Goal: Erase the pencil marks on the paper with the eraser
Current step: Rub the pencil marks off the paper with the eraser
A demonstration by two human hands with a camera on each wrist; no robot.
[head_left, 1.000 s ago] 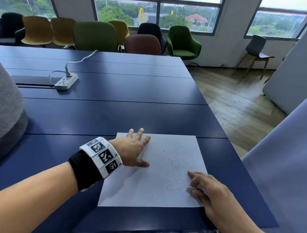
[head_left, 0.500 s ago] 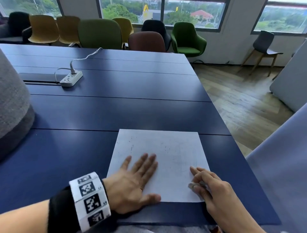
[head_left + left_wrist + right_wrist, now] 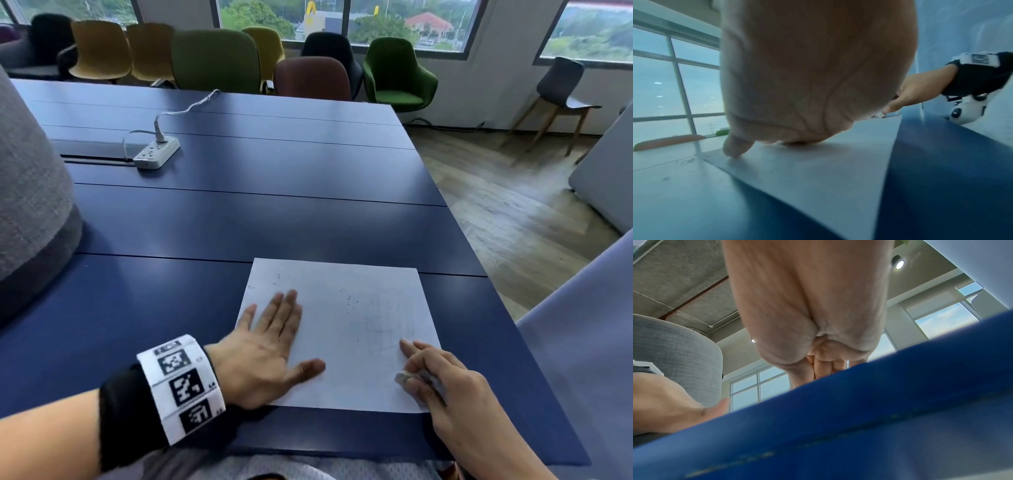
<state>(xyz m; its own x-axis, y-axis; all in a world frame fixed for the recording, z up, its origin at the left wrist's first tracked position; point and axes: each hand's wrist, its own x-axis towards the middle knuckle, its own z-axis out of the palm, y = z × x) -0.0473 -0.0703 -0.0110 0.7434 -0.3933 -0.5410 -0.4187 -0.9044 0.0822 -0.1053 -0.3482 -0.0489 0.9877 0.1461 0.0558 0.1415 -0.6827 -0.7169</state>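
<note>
Paper (image 3: 342,329) on blue table (image 3: 239,219), left hand (image 3: 270,356) flat, right hand (image 3: 442,383) fingers seemingly pinching eraser (image 3: 404,377), chairs (image 3: 212,61) beyond.

White paper (image 3: 346,329), navy table (image 3: 239,219), seemingly whitish eraser (image 3: 404,377)

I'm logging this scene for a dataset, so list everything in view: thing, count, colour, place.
paper: one, white, flat on the near right part of the table, faint pencil marks on its right half
eraser: one, whitish, pinched in the right hand over the paper's near right corner
table: one, dark blue, fills the middle of the view
power strip: one, white with a white cable, far left on the table
chairs: a row in yellow, green, black and brown beyond the table's far edge, plus a dark one with wooden legs by the right wall
grey upholstered shape: one, at the left edge
left hand: flat, fingers straight, pressing the paper's left side
right hand: fingers curled round the eraser
</note>
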